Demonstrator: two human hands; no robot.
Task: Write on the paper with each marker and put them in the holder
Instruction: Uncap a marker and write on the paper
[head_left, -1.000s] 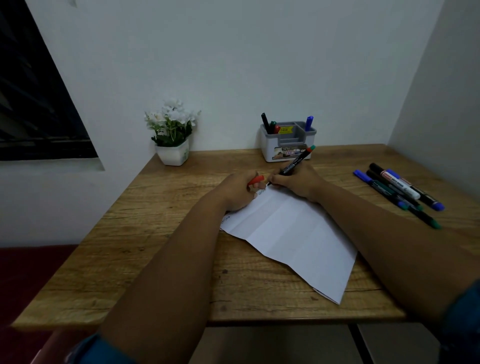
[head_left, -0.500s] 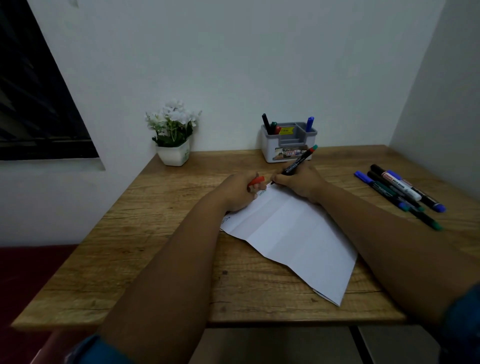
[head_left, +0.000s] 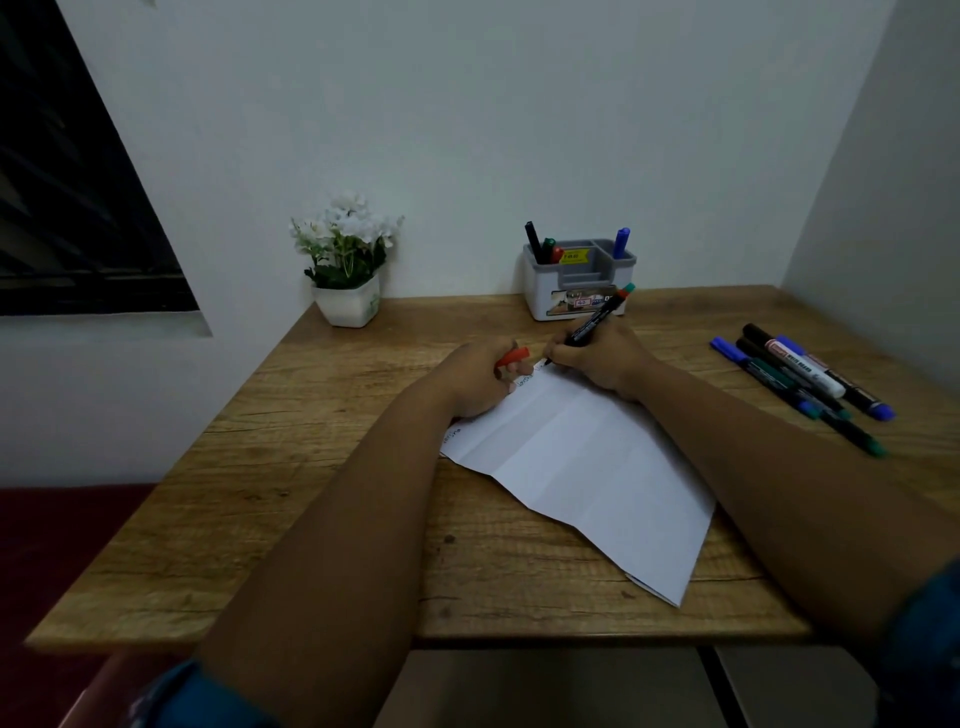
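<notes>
We judge the slim black marker with the red-and-green end (head_left: 597, 320) to be light, rigid and smooth, best held low on the barrel, as our right hand (head_left: 602, 361) grips it now, tip on the far corner of the creased white paper sheet (head_left: 582, 462) lying on the wooden desk (head_left: 322, 499) in front of the grey-and-white plastic holder (head_left: 576, 280). Our left hand (head_left: 480, 379) curls round a small red cap (head_left: 513, 357) while resting on the thin, easily shifted paper. The writing and the nib are too small to read, and the markers lying right of the paper (head_left: 800, 374) overlap, so we cannot count them reliably.

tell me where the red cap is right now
In the head view the red cap is pinched in the left hand, at the paper's far corner, just left of the right hand's marker tip.
</notes>
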